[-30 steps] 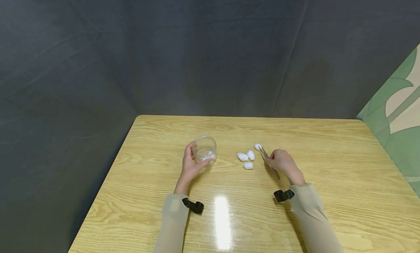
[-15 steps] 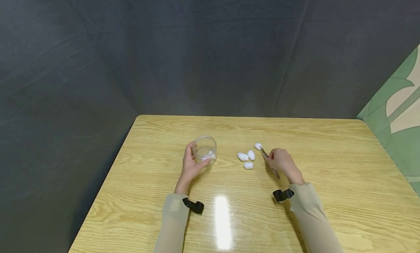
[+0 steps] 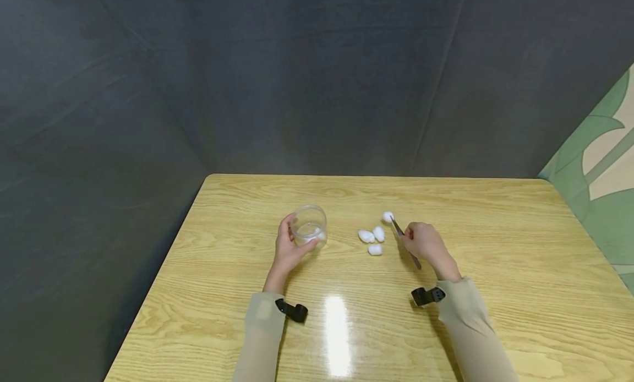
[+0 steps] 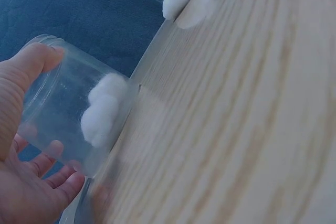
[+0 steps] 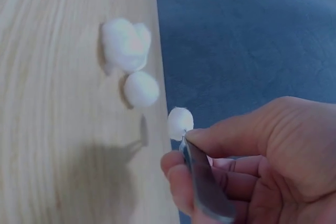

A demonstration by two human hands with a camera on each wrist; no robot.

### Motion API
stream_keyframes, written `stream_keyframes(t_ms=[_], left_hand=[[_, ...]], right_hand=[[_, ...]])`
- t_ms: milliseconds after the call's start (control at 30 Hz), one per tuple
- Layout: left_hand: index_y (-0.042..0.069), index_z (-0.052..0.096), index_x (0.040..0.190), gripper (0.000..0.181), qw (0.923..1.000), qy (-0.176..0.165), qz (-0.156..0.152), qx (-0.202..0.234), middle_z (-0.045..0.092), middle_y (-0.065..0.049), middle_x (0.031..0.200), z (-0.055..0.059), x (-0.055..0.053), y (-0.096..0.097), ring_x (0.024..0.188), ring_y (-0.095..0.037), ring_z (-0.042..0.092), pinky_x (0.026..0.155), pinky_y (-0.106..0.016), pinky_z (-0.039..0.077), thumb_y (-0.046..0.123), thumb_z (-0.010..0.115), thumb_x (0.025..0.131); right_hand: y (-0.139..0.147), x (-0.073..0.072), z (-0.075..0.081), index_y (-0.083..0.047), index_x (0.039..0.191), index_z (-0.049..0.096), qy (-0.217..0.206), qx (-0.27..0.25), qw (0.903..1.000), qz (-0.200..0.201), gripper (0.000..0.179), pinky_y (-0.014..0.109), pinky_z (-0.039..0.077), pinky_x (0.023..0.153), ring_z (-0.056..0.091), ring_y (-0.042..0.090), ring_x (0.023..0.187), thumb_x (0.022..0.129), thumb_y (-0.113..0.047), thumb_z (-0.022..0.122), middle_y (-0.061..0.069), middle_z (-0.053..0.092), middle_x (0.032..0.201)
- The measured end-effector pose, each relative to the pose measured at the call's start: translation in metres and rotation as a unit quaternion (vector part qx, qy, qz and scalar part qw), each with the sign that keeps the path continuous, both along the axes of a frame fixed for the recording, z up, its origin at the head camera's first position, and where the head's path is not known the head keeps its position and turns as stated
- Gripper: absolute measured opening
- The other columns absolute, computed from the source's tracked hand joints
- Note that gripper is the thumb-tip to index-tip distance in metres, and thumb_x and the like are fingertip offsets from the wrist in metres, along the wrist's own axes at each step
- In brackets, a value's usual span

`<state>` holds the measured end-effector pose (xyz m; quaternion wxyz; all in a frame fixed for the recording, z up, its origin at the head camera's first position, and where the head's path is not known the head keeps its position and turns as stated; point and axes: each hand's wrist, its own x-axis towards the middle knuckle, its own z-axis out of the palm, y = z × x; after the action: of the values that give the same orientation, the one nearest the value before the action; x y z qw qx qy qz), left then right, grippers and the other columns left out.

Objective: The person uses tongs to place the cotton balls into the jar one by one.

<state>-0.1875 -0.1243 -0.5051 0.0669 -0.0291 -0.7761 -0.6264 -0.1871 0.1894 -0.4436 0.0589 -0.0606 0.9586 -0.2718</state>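
Note:
My left hand [image 3: 287,254] grips a clear plastic jar [image 3: 323,219], thumb and fingers around its side. The jar stands upright on the table, open at the top. Through its wall in the left wrist view, cotton balls [image 4: 102,119] show at the bottom. My right hand [image 3: 427,243] pinches metal tweezers [image 5: 207,182] between thumb and fingers. The tweezers' tips are closed together on one cotton ball [image 5: 180,121], at the far side of the others. Several loose cotton balls [image 3: 375,250] lie between the jar and the tweezers.
The wooden table [image 3: 238,206] carries all of this, with a bright light reflection at its front. A dark cloth [image 3: 317,85] hangs behind its far edge. Each wrist wears a small black camera [image 3: 297,312]. Green patterned fabric [image 3: 609,222] lies off the right edge.
The tweezers' tips have come together on the far cotton ball, which has shifted slightly away and to the left. My left hand and the jar have stayed in place.

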Motion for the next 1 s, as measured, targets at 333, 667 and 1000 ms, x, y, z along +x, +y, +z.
stream_keyframes(t_ms=[333,667,1000], left_hand=[[0.008,0.033,0.139,0.080,0.9999,-0.003,-0.001,-0.011,0.036,-0.019,0.139,0.000,-0.001,0.000,0.123,-0.035,0.038,0.099,-0.052,0.032,0.009,0.078,0.073],[-0.005,0.031,0.137,0.077,0.9998,0.006,-0.019,0.003,0.032,-0.031,0.137,0.027,0.012,0.004,0.122,-0.048,0.034,0.099,-0.059,0.029,0.000,0.074,0.074],[-0.005,0.030,0.138,0.077,0.9998,0.003,-0.020,0.003,0.032,-0.030,0.138,0.028,0.012,0.003,0.123,-0.048,0.034,0.099,-0.058,0.029,-0.001,0.074,0.075]], right_hand=[[-0.009,0.004,0.016,0.000,0.074,0.055,0.041,-0.024,0.9987,0.019,0.015,0.028,0.036,0.048,0.044,0.016,0.052,0.088,-0.005,0.059,0.004,0.050,0.062],[-0.021,0.007,0.025,0.001,0.077,0.057,0.041,-0.034,0.9983,0.023,0.013,0.027,0.036,0.048,0.044,0.015,0.052,0.088,-0.007,0.059,0.004,0.051,0.062],[-0.035,0.007,0.030,-0.001,0.076,0.056,0.036,-0.045,0.9978,0.033,0.014,0.027,0.035,0.050,0.044,0.015,0.054,0.087,-0.008,0.060,0.002,0.050,0.061]])
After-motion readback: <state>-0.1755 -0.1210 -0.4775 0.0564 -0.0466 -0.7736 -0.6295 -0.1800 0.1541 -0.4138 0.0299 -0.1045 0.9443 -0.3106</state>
